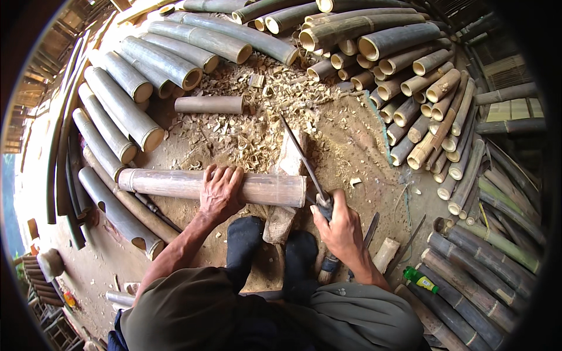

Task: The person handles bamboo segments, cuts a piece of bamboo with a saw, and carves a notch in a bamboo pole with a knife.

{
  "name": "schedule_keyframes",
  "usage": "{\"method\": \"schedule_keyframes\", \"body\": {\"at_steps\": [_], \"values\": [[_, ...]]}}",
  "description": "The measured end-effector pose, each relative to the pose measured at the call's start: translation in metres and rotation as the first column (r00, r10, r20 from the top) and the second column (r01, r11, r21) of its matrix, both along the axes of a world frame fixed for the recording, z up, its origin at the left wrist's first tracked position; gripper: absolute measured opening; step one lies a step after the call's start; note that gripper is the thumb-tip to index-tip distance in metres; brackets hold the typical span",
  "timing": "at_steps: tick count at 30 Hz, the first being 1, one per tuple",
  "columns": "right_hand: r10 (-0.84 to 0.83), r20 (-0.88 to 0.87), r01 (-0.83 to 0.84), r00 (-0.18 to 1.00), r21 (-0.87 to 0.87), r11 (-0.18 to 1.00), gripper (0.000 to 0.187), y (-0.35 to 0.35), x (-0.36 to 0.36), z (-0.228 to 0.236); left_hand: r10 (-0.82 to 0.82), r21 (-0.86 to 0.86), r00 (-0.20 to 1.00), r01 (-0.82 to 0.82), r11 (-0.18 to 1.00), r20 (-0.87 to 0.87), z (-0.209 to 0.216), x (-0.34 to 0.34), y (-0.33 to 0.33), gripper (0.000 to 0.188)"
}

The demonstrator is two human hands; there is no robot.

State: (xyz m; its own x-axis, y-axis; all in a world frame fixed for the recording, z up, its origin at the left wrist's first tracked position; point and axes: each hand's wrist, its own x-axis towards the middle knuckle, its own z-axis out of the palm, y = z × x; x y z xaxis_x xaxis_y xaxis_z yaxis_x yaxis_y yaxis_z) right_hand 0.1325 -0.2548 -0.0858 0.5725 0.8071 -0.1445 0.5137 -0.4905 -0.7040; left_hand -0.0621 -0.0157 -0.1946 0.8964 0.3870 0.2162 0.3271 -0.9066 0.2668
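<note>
A thick brown bamboo tube [158, 182] lies crosswise in front of me, resting on a pale wooden block [278, 225]. My left hand [221, 190] presses down on the tube near its middle, fingers wrapped over the top. Beside the tube's right end, my right hand [339, 225] grips the dark handle of a long, narrow-bladed tool [301, 155]. Its blade slants up and to the left past that end; whether it is a knife or a saw, I cannot tell. Part of the block is hidden under the tube.
Stacked bamboo tubes [401, 41] curve around the far side and right. A short bamboo piece [209, 105] lies among wood chips [263, 146]. Near my right forearm are another blade [371, 229] and a green bottle [420, 279]. My dark-covered feet [243, 243] flank the block.
</note>
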Motion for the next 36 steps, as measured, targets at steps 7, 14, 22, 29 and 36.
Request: {"method": "schedule_keyframes", "body": {"at_steps": [7, 14, 22, 29, 36], "values": [[-0.187, -0.257, 0.066, 0.948, -0.416, 0.907, 0.027, -0.028, 0.026, -0.107, 0.025, 0.043, 1.0, -0.024, 0.999, -0.01, -0.015, -0.001, -0.002, 0.062], [-0.029, 0.081, 0.028, 0.996, 0.011, 1.0, 0.037, -0.015, 0.007, -0.036, -0.176, -0.292, 0.867, 0.037, 0.956, -0.466, 0.03, 0.026, 0.033, 0.083], [-0.009, 0.148, -0.018, 0.989, 0.178, 0.984, 0.035, -0.005, -0.012, -0.012, -0.16, -0.263, 0.923, 0.067, 0.963, -0.35, 0.015, 0.013, 0.032, 0.056], [0.061, 0.081, -0.034, 0.995, -0.295, 0.955, 0.034, -0.017, 0.004, -0.09, -0.159, -0.245, 0.949, 0.091, 0.965, -0.273, 0.017, 0.011, 0.025, 0.051], [0.028, 0.202, -0.082, 0.979, 0.265, 0.961, 0.032, 0.009, -0.005, 0.005, -0.139, -0.249, 0.95, 0.068, 0.966, -0.278, 0.013, 0.008, 0.027, 0.052]]}}
